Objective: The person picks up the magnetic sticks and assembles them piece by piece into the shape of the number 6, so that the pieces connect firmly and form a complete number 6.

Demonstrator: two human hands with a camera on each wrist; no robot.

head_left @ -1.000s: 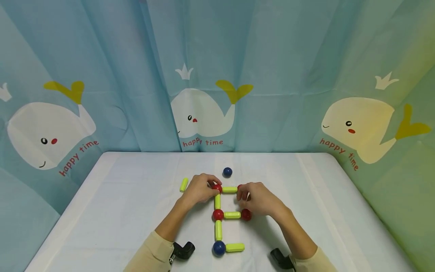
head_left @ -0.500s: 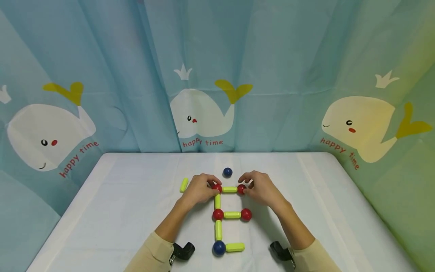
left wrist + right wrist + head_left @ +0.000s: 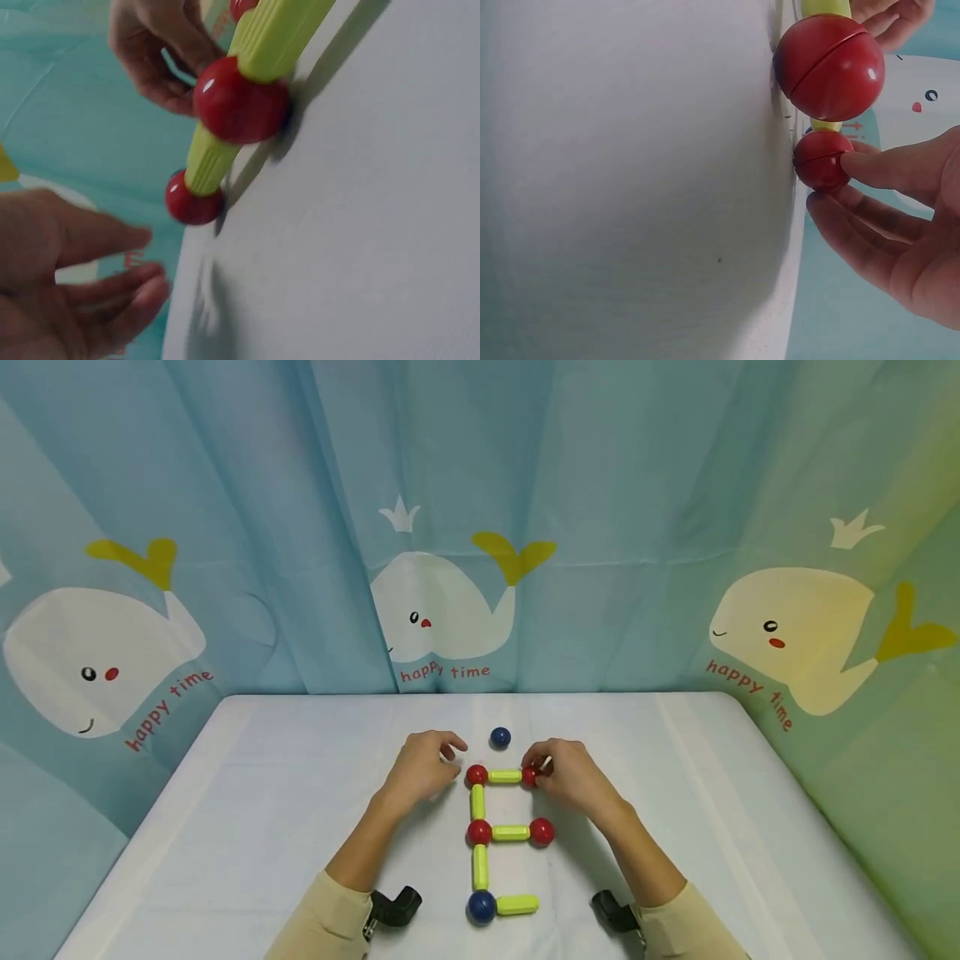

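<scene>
On the white table lies a figure of yellow-green rods and balls. Its upper rod (image 3: 505, 776) runs between a red ball (image 3: 476, 775) at the left and another red ball (image 3: 821, 161) at the right. My right hand (image 3: 572, 777) pinches that right ball between thumb and fingers. Just left of the upper-left ball, my left hand (image 3: 423, 766) holds nothing, its fingers parted in the left wrist view. Lower down, a middle rod (image 3: 511, 833) joins two more red balls. A blue ball (image 3: 481, 907) forms the near corner, with a rod (image 3: 517, 905) pointing right from it.
A loose blue ball (image 3: 500, 738) lies beyond the figure. Behind the left hand, the loose rod is almost wholly hidden. Black wrist mounts (image 3: 397, 907) stick out from both sleeves. A curtain (image 3: 600, 527) printed with whales hangs behind the table (image 3: 262, 827).
My left hand has let go of the upper-left red ball and drawn back left. My right hand moved from below the upper-right ball up to it and now pinches it.
</scene>
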